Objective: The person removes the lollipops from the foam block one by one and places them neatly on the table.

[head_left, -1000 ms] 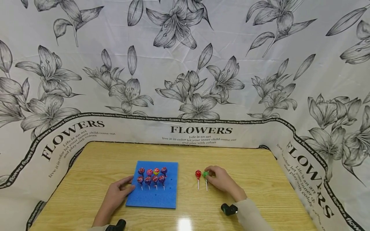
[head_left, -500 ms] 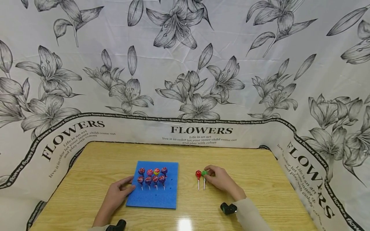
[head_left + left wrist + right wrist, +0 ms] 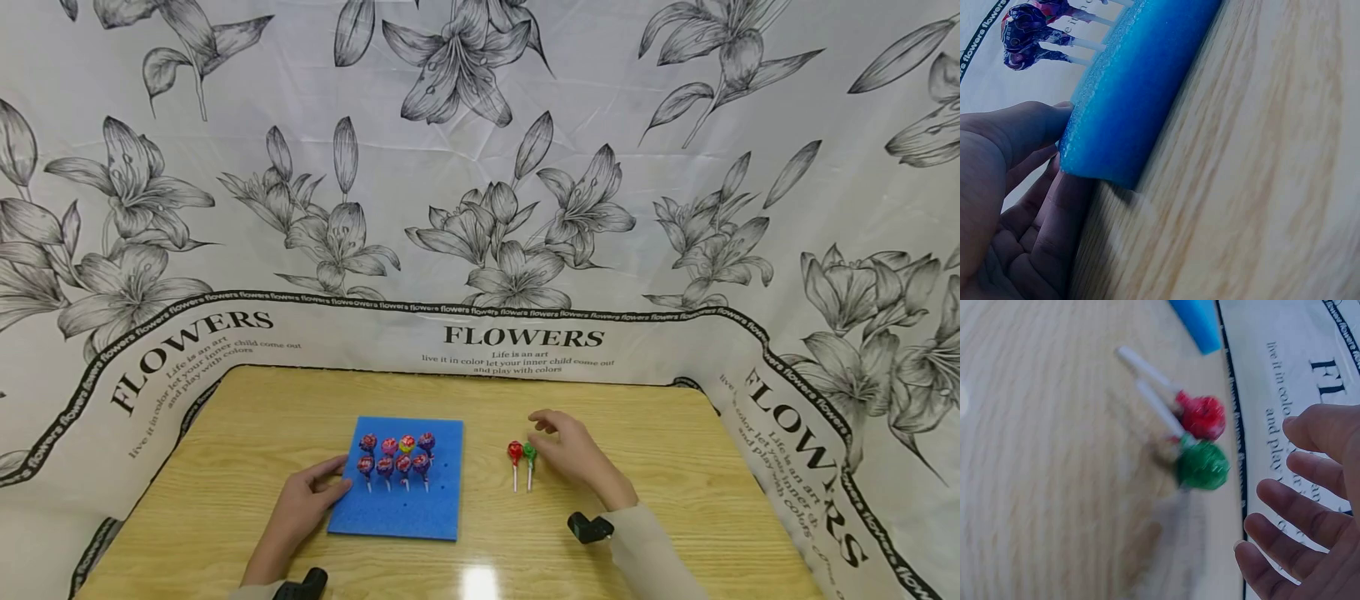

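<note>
Now left hand (image 3: 300, 504) rests flat vs foam (image 3: 397, 500) edge; right hand (image 3: 566, 450) w/ fingers apart, just beside green lolly (image 3: 529, 453), red lolly (image 3: 514, 452) on desk (image 3: 675, 467).

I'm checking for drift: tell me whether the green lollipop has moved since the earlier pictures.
Yes. The green lollipop has slid left on the table, closing up beside the red lollipop, which stayed put. The right hand has let go of it.
</note>
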